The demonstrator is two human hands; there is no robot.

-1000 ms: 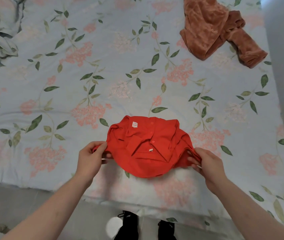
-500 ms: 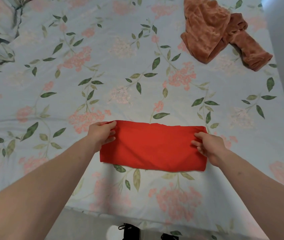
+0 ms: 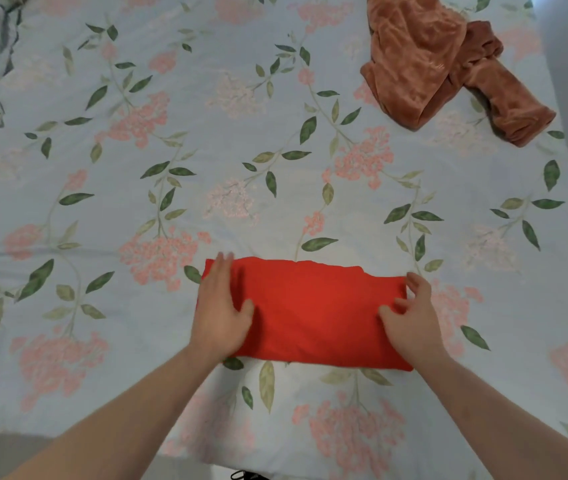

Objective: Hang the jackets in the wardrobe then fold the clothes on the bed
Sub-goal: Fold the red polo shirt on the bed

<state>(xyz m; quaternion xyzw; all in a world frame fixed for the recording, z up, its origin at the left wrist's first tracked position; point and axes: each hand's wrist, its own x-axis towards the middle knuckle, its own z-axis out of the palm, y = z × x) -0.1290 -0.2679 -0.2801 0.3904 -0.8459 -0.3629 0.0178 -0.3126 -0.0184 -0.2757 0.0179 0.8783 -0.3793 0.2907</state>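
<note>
Red folded shirt (image 3: 313, 313) – smooth rectangle – left hand (image 3: 220, 310) flat on it, right hand (image 3: 414, 317) loosely curled

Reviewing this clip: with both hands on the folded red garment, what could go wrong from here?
The left hand lies flat on the red garment, while the right hand only touches its edge with curled fingers; lifting away unevenly might pull the fold open. The brown garment lies crumpled at the far corner, so it may get overlooked.

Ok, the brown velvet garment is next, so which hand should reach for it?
Right. The right hand sits at the red folded shirt's right end, on the same side as the brown velvet garment; the left hand would probably cross over.
</note>
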